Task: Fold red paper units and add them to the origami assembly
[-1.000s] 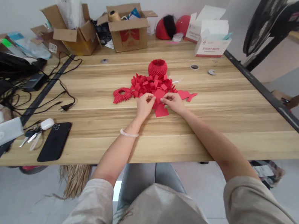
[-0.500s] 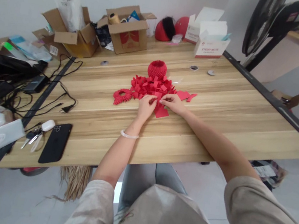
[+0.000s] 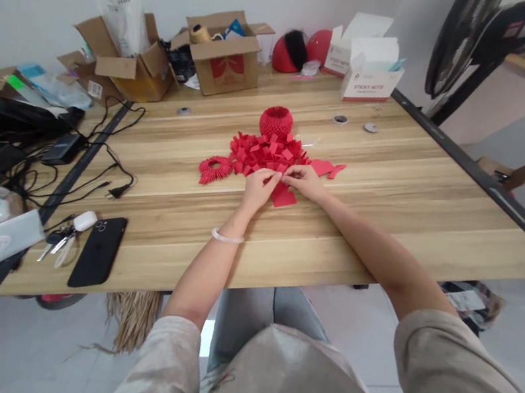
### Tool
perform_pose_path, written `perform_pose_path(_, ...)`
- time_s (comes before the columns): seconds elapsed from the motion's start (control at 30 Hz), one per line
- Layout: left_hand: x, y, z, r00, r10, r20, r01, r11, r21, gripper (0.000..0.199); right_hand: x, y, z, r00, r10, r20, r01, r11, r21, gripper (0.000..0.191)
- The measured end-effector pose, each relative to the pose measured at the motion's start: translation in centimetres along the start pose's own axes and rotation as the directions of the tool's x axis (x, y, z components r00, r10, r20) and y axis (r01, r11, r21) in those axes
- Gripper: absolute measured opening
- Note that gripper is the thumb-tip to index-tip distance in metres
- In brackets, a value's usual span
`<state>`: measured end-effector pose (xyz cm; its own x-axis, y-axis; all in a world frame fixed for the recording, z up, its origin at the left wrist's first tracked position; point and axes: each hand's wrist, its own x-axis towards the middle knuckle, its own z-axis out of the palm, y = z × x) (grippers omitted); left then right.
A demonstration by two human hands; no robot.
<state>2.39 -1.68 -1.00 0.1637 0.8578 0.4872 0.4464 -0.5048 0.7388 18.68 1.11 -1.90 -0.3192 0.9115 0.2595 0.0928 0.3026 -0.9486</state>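
My left hand (image 3: pixel 259 189) and my right hand (image 3: pixel 304 181) meet fingertip to fingertip, both pinching a small piece of red paper that their fingers mostly cover. Just below them, flat red paper (image 3: pixel 284 197) lies on the wooden table (image 3: pixel 177 222). A heap of folded red paper pieces (image 3: pixel 270 153) spreads right beyond my fingers. Behind the heap stands a round red folded-paper bowl shape (image 3: pixel 276 121). To its left lies a red paper ring (image 3: pixel 215 169) with a pointed end. More flat red paper (image 3: pixel 322 167) rests to the right of the heap.
Open cardboard boxes (image 3: pixel 226 68), a red helmet-like object (image 3: pixel 287 52) and white sticky note boxes (image 3: pixel 372 84) line the back. A black phone (image 3: pixel 98 252), keys (image 3: pixel 63 237) and cables (image 3: pixel 108 157) are on the left. A fan (image 3: pixel 462 42) stands at the back right.
My left fingertips have moved slightly right, closer to my right fingertips. Less of the small red paper between them shows now.
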Motion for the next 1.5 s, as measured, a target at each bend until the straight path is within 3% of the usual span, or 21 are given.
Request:
perform_pose_path(0.27, 0.1, -0.5, 0.4, 0.99, -0.118, -0.074, 0.108, 0.985, -0.133, 0.013, -0.1, -0.3, 0.1, 0.999, 0.053, -0.014, -0.052, 0.999, 0.012, 0.034)
perform_pose_path(0.5, 0.3, -0.9, 0.6, 0.979, -0.189, -0.072, 0.166, 0.955, -0.248, 0.02, -0.1, -0.2, 0.1, 0.998, 0.056, 0.0, -0.056, 0.998, 0.017, 0.035)
perform_pose_path(1.13, 0.2, -0.6, 0.4, 0.988, -0.147, -0.044, 0.133, 0.964, -0.23, 0.021, 0.1, 0.4, -0.2, 0.999, 0.053, 0.013, -0.054, 0.997, 0.051, 0.037)
perform_pose_path(1.5, 0.1, -0.8, 0.6, 0.99, -0.14, -0.022, 0.132, 0.967, -0.217, 0.024, 0.1, 0.4, -0.2, 1.0, 0.006, 0.004, -0.006, 1.0, -0.023, 0.045)
